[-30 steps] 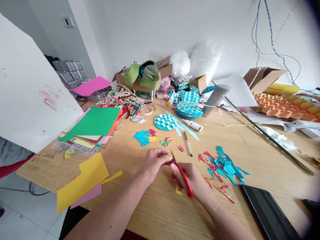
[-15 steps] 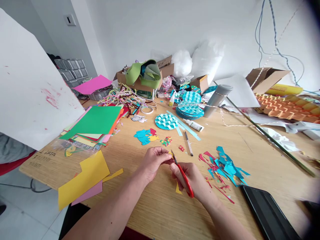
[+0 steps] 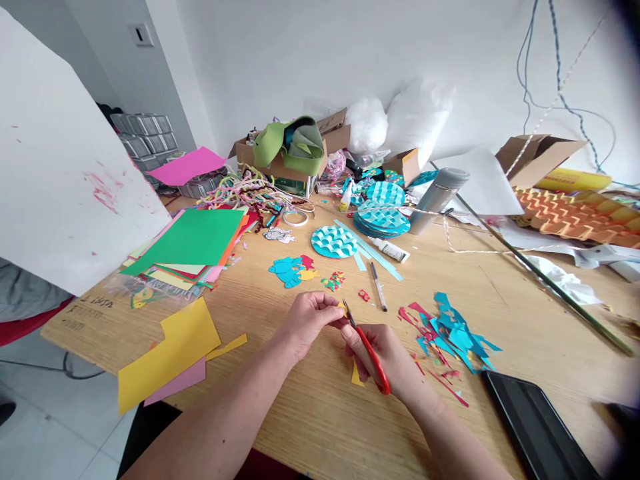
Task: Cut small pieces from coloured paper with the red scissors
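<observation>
My left hand [image 3: 307, 321] pinches a small yellow paper piece [image 3: 343, 307] just above the wooden table [image 3: 505, 293]. My right hand [image 3: 387, 357] grips red-handled scissors [image 3: 367, 350] whose blades meet that yellow piece. A yellow scrap [image 3: 356, 375] lies on the table under my right hand. Beyond my hands lie a blue and red paper cutout [image 3: 291, 270], tiny coloured bits [image 3: 333, 281] and a pen [image 3: 377, 287].
Blue and red paper offcuts [image 3: 450, 330] lie to the right, a dark tablet [image 3: 535, 427] at the front right. Yellow and pink sheets [image 3: 167, 353] overhang the front left edge. A stack of coloured paper [image 3: 187, 250], blue patterned discs [image 3: 380, 217], glue, boxes and a long green rod [image 3: 540, 280] crowd the back.
My hands, the scissors and the yellow piece stay in nearly the same pose. Only the view shifts slightly.
</observation>
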Demonstrator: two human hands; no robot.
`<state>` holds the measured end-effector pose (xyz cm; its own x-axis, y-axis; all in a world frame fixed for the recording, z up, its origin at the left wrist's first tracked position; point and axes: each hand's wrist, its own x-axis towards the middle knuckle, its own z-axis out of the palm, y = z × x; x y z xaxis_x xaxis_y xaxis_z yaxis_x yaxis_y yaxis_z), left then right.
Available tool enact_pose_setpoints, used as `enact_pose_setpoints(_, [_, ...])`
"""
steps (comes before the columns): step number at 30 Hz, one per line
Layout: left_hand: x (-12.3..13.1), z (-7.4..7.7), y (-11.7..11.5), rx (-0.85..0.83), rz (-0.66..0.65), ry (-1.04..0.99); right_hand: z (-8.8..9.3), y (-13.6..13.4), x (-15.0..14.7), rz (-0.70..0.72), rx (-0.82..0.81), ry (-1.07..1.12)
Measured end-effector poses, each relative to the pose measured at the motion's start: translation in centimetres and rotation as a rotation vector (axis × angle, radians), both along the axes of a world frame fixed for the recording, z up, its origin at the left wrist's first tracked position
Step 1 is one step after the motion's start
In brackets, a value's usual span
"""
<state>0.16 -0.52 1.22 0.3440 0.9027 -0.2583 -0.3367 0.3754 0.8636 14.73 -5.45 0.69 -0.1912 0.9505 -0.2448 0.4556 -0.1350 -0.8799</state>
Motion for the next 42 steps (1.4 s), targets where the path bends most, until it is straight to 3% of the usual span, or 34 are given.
enact_pose_setpoints(42, [-0.5,0.0,0.4,0.029,-0.080,0.042,0.7,0.0,0.2,0.021,-0.056,-0.015])
